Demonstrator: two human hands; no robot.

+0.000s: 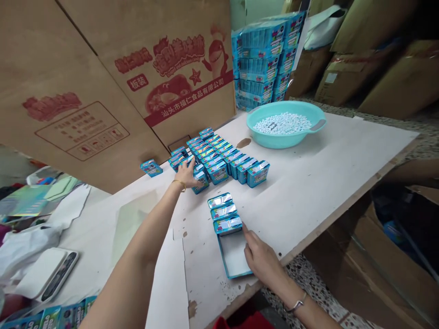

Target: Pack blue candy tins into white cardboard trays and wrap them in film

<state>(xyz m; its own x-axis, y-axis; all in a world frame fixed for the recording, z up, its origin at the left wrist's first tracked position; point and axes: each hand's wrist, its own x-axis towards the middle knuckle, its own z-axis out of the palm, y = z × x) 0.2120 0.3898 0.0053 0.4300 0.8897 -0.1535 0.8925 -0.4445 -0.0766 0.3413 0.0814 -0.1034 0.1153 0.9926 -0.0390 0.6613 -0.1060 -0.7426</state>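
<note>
My left hand (187,176) reaches into a cluster of small blue candy boxes (217,171), its fingers and thumb around a box (200,179) at the near left end. Part of that box is hidden by the hand. Nearer to me lies a shallow blue-edged tray (235,256) with a pale inside. Three candy boxes (226,212) fill its far end; its near part shows bare. My right hand (260,256) is closed at the tray's right edge, with the index finger against the nearest box. Its other fingers are curled and partly hidden.
A turquoise basin (284,137) of small pale pieces stands at the back right. Behind are a big printed carton (164,91) and wrapped stacks of blue packs (260,59). One box (151,167) lies apart at left. A white scale-like device (48,274) is at lower left.
</note>
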